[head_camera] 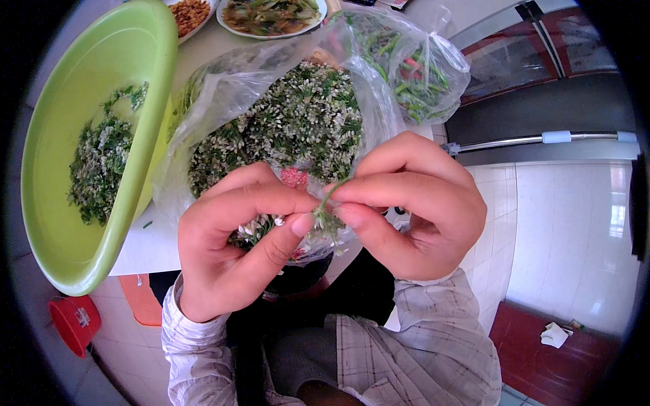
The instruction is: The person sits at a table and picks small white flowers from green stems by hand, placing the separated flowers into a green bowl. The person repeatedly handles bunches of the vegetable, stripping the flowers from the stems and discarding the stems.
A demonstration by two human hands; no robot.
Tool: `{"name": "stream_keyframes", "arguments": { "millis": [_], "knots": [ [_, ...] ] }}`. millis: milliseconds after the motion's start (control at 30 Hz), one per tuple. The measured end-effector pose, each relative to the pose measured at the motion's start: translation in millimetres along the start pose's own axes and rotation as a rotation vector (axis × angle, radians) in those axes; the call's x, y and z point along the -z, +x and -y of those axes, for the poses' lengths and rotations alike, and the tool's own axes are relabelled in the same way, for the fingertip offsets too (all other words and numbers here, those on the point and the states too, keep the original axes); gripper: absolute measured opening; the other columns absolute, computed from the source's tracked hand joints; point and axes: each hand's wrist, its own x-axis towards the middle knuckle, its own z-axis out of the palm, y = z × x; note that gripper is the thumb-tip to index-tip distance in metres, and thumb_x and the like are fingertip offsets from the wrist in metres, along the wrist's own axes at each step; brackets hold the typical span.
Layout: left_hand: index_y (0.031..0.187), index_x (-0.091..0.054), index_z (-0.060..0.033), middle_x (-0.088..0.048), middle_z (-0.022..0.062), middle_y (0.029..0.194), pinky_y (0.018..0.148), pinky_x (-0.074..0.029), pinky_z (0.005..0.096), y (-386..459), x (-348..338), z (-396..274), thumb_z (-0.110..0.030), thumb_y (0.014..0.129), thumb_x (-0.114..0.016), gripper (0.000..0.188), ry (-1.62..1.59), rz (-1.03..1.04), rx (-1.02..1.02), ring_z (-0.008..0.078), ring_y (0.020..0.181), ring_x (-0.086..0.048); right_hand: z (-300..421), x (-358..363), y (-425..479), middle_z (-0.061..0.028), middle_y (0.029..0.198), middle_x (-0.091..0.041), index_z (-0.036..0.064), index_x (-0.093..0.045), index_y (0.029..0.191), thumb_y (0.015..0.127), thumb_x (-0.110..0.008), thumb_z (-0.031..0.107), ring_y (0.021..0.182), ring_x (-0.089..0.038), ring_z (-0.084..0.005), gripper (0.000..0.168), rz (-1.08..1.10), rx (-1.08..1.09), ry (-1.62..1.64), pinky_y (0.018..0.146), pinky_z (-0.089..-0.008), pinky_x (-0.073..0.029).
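Between my two hands is a single chive flower head point(325, 219) on a short green stem, its white buds hanging downward. My left hand point(244, 233) pinches it with thumb and forefinger just below the stem. The thumb and fingers of my right hand point(416, 203) close on the stem from the other side. Behind them a clear plastic bag point(218, 96) lies open, full of chive flower heads point(304, 111) with white buds. At the left, a green plastic basin point(157, 96) stands tilted in view and holds a smaller heap of loose flower heads point(101, 167).
A tied plastic bag of green and red chili peppers point(416, 81) sits behind at the right. Farther back are a plate of cooked vegetables point(274, 18) and a dish of brown food bits point(190, 18). A red bucket point(76, 325) stands on the floor at lower left.
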Motion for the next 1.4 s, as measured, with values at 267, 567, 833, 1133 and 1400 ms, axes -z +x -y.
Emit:
{"name": "stream_keyframes", "arguments": {
  "millis": [267,567,833,1133,1400],
  "knots": [
    [0.090,-0.066,0.0030,-0.059,0.0097,0.076,0.062,-0.042,0.0279,2.2,-1.0,2.9,0.000,0.080,-0.067,0.011,0.005,0.043,-0.039,0.0179,0.068,-0.055,0.8,-1.2,-2.2,-0.0094,0.079,-0.060,-0.002,-0.069,0.087,0.069,-0.074,-0.006,0.061,-0.057,-0.0126,0.019,0.003,-0.023,0.079,0.054,-0.0218,-0.044],
    [0.090,-0.066,0.0029,-0.060,0.0104,0.077,0.063,-0.043,0.0289,3.4,2.6,1.0,-0.001,0.081,-0.066,0.009,-0.030,0.093,-0.031,0.0190,0.069,-0.056,0.6,-7.1,0.7,-0.0066,0.075,-0.060,0.004,-0.066,0.080,0.065,-0.077,0.002,0.059,-0.057,-0.0183,0.018,-0.063,0.070,-0.060,0.051,-0.0266,-0.044],
    [0.090,-0.066,0.0025,-0.059,0.0100,0.076,0.062,-0.041,0.0284,1.5,4.2,1.1,-0.001,0.081,-0.066,0.010,-0.045,0.088,-0.005,0.0184,0.067,-0.055,-0.2,-3.9,2.3,-0.0060,0.074,-0.061,0.005,-0.066,0.077,0.066,-0.076,0.004,0.059,-0.058,-0.0184,0.015,-0.085,0.026,-0.093,0.050,-0.0270,-0.044],
    [0.090,-0.066,0.0018,-0.058,0.0095,0.074,0.060,-0.042,0.0288,2.5,1.3,0.2,0.000,0.080,-0.066,0.010,0.064,0.073,-0.062,0.0186,0.066,-0.055,0.0,-4.5,-0.3,-0.0077,0.074,-0.061,0.001,-0.069,0.080,0.067,-0.074,0.000,0.061,-0.055,-0.0137,0.014,-0.033,-0.083,0.081,0.053,-0.0233,-0.040],
    [0.084,-0.064,0.0026,-0.057,0.0104,0.073,0.057,-0.040,0.0299,2.2,-8.1,-4.1,0.003,0.074,-0.065,0.010,0.283,0.006,-0.089,0.0208,0.063,-0.052,0.3,-5.3,0.1,-0.0073,0.074,-0.061,0.004,-0.066,0.077,0.071,-0.073,0.002,0.061,-0.059,-0.0195,0.010,0.004,-0.153,0.071,0.052,-0.0281,-0.045]
  ]
}}
